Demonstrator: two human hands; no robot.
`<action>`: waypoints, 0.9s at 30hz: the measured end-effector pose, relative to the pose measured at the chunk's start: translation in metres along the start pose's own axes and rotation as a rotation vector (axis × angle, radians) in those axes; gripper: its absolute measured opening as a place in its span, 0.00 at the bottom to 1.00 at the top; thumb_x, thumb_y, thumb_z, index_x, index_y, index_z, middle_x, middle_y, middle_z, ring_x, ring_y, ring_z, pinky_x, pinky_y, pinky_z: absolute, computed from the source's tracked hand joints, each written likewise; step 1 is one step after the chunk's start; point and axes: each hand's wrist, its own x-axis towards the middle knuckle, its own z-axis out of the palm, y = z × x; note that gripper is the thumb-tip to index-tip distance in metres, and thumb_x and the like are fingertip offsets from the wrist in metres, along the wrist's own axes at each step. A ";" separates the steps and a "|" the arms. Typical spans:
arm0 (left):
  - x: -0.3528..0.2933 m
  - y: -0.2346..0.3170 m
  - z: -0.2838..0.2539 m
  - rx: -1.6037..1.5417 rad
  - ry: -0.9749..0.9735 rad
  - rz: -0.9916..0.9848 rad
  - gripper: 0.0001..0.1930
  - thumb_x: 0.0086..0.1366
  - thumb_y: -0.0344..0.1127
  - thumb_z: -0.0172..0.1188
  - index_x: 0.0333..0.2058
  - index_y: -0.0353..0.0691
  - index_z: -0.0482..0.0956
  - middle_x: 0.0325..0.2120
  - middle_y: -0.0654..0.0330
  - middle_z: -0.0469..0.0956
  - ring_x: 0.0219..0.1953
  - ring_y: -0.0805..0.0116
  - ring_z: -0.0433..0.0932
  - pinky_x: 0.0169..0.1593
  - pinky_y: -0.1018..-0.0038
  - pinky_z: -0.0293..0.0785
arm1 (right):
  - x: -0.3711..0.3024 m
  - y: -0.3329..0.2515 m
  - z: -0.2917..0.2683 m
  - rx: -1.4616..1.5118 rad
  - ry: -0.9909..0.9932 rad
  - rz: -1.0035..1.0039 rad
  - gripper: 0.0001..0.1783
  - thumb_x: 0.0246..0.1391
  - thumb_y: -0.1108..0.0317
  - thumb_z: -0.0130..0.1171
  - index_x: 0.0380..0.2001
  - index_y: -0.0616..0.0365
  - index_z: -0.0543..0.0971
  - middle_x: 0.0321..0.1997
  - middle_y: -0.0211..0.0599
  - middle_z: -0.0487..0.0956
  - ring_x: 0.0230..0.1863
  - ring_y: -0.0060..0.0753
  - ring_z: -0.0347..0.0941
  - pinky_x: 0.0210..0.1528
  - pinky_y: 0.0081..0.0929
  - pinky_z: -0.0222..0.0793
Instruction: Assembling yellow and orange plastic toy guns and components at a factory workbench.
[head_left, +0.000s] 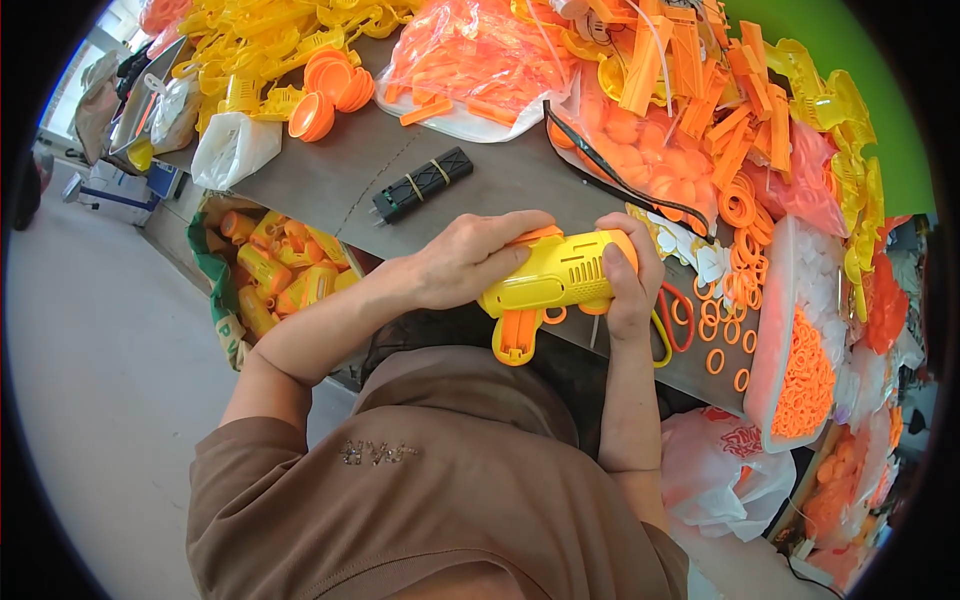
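A yellow toy gun with orange parts is held between my two hands, above the table's near edge. Its orange-lined grip points down toward my body. My left hand closes over the rear top of the body, the thumb lying along its side. At the other end my right hand wraps the orange front, thumb pressed on it. Beyond the left hand lies a black oblong block with tan bands round it. Scissors with red and yellow handles lie just right of my right hand.
Orange rings lie scattered at the right, beside a clear tub of small orange pieces. Yellow shells, orange cups and a bag of orange parts crowd the back. A sack of yellow-orange toy bodies stands at the left.
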 end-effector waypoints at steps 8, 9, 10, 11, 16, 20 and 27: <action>0.003 -0.013 0.033 0.553 0.319 0.325 0.40 0.40 0.43 0.73 0.49 0.28 0.65 0.36 0.46 0.76 0.38 0.49 0.78 0.43 0.63 0.75 | -0.004 0.015 0.009 0.043 0.086 0.108 0.14 0.52 0.64 0.48 0.36 0.64 0.73 0.32 0.30 0.70 0.33 0.18 0.63 0.35 0.16 0.57; 0.003 -0.015 0.035 0.545 0.321 0.324 0.40 0.39 0.43 0.73 0.49 0.28 0.66 0.35 0.47 0.76 0.37 0.49 0.78 0.41 0.63 0.76 | -0.004 0.016 0.010 0.042 0.086 0.110 0.14 0.52 0.64 0.48 0.36 0.64 0.73 0.32 0.30 0.70 0.33 0.18 0.63 0.35 0.16 0.57; 0.003 -0.015 0.034 0.543 0.319 0.321 0.40 0.39 0.43 0.73 0.49 0.28 0.66 0.35 0.47 0.76 0.37 0.49 0.78 0.41 0.63 0.76 | -0.004 0.015 0.011 0.041 0.091 0.107 0.14 0.51 0.64 0.48 0.36 0.64 0.73 0.31 0.30 0.70 0.32 0.18 0.63 0.34 0.16 0.57; 0.003 -0.016 0.033 0.536 0.299 0.337 0.40 0.38 0.42 0.73 0.48 0.27 0.66 0.35 0.46 0.76 0.36 0.48 0.79 0.40 0.63 0.76 | -0.005 0.014 0.012 0.040 0.095 0.103 0.14 0.51 0.64 0.48 0.36 0.64 0.73 0.31 0.29 0.70 0.32 0.17 0.63 0.34 0.16 0.57; 0.003 -0.019 0.029 0.555 0.259 0.345 0.40 0.38 0.42 0.73 0.48 0.26 0.66 0.35 0.45 0.76 0.35 0.48 0.79 0.37 0.63 0.77 | -0.004 0.017 0.013 0.048 0.086 0.100 0.14 0.52 0.64 0.48 0.36 0.64 0.73 0.31 0.29 0.70 0.32 0.18 0.63 0.34 0.16 0.57; -0.002 -0.020 0.025 0.541 0.305 0.376 0.41 0.40 0.43 0.73 0.50 0.25 0.66 0.40 0.43 0.75 0.41 0.48 0.78 0.42 0.64 0.77 | -0.006 0.018 0.005 0.065 0.038 0.143 0.11 0.53 0.66 0.52 0.37 0.63 0.73 0.34 0.28 0.71 0.35 0.18 0.64 0.40 0.17 0.60; -0.024 -0.055 -0.118 0.832 1.040 0.125 0.22 0.48 0.40 0.71 0.41 0.36 0.77 0.40 0.49 0.75 0.42 0.54 0.74 0.46 0.64 0.71 | -0.026 0.025 -0.009 0.208 0.233 0.143 0.19 0.62 0.58 0.42 0.44 0.64 0.69 0.35 0.35 0.73 0.37 0.23 0.71 0.40 0.21 0.66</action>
